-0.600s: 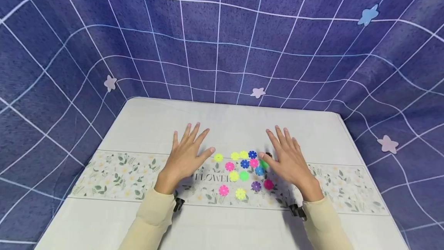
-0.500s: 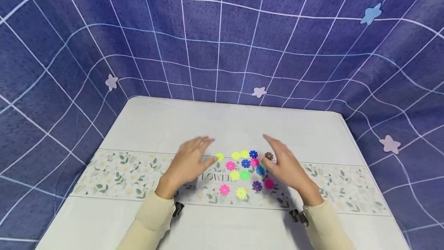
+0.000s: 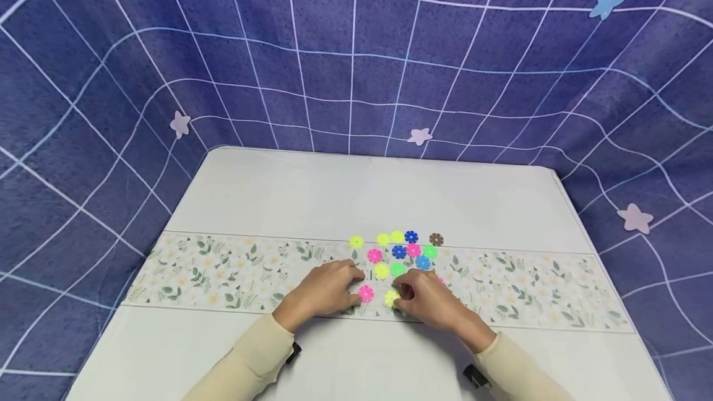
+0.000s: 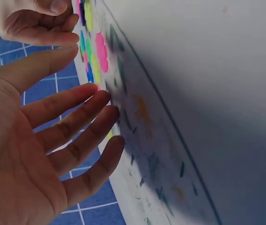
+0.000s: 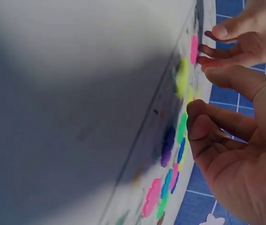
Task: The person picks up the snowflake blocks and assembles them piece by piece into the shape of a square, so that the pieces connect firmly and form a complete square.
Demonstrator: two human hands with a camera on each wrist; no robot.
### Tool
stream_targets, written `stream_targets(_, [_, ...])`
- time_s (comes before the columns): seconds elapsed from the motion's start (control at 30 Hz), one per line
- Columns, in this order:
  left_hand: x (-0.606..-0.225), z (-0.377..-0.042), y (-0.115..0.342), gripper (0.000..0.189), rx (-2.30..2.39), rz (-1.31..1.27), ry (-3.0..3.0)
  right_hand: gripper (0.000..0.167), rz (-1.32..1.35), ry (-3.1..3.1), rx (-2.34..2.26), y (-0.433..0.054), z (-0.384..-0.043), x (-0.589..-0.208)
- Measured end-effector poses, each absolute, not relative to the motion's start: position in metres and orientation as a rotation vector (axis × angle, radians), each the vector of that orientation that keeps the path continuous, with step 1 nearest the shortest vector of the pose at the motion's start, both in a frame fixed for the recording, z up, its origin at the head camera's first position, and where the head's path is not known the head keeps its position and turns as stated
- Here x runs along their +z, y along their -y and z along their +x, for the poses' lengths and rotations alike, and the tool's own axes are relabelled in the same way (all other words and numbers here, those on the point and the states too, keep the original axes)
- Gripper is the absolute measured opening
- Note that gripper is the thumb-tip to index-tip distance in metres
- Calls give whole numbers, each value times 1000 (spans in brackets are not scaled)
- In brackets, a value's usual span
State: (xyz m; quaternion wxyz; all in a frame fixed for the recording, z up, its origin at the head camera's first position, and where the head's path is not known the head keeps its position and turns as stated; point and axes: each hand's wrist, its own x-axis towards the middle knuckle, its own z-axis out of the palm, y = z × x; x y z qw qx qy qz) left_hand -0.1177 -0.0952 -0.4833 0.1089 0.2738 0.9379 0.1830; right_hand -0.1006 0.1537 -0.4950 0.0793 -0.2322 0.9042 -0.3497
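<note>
My left hand [image 3: 325, 289] hovers low over the floral band, thumb and fingers spread apart at the left of a pink flower-shaped disc [image 3: 365, 293]. Its relaxed, bent fingers hold nothing in the left wrist view. Across from it, my right hand [image 3: 429, 299] has its thumb beside a yellow flower-shaped disc [image 3: 391, 298], overlapping its edge in the head view. A gap shows between thumb and index finger in the right wrist view, the other fingers curling inward. The purple disc [image 5: 168, 147] lies hidden beneath this hand in the head view.
Several more flower discs, including a green one [image 3: 398, 270], a light blue one [image 3: 423, 262] and a brown one [image 3: 436, 239], lie beyond the hands. They sit on a white table [image 3: 267, 190] with a floral band [image 3: 211, 271]. A blue grid-patterned cloth [image 3: 334, 79] surrounds the back and sides.
Both hands have come down toward the near discs and closer together, their fingers going from widely spread to bent. The discs keep their arrangement while the head view has tilted slightly.
</note>
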Motion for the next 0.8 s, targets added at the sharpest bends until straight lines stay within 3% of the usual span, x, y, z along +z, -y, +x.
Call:
stream_targets(0.3, [-492,-119,87,32,509,867,-2885,18,-712,-2762,-971,-148,-99,-507])
stream_targets(0.6, [-504,-120,80,21,396,999,-3078,22,-708,-2885,-948,-144,-95,-512])
stream_targets(0.8, [-502,-123,78,20,412,930,-2998,22,-674,-2892,-968,-142,-95,-512])
